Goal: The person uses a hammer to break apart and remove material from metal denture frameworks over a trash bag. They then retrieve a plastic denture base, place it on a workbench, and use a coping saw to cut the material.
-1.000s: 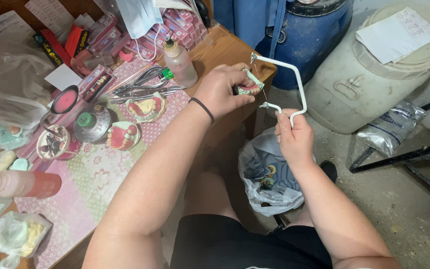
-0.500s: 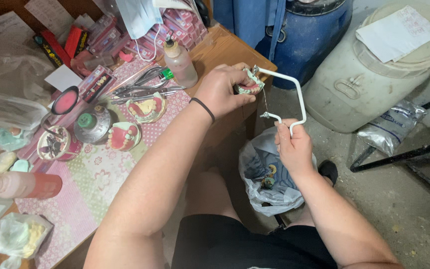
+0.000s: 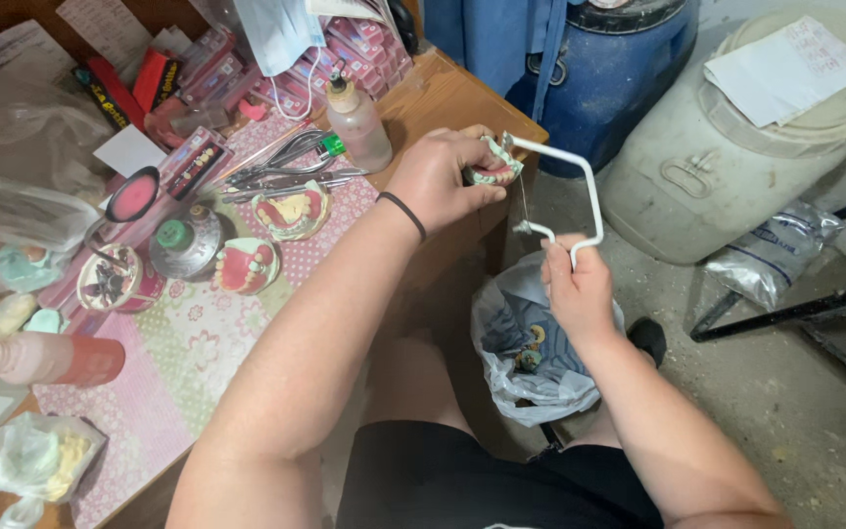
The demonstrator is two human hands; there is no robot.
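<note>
My left hand [image 3: 443, 181] grips a small dental cast [image 3: 493, 173] with pink gums and pale teeth, held off the corner of the wooden table [image 3: 447, 103]. My right hand [image 3: 577, 289] holds the handle of a white-framed hand saw [image 3: 580, 191]. The saw's thin blade runs down just right of the cast, with the frame arching over it. A black band circles my left wrist.
On the patterned cloth [image 3: 178, 362] lie two more dental casts [image 3: 291, 211], metal pliers [image 3: 281, 167], a squeeze bottle [image 3: 356, 122] and round tins [image 3: 186, 240]. A plastic bag [image 3: 531, 353] sits on the floor under my hands. A blue drum [image 3: 619, 69] and a pale lidded drum [image 3: 736, 147] stand at right.
My right hand has drawn the saw downward and a little left, closer to the cast. My left hand has stayed at the table corner.
</note>
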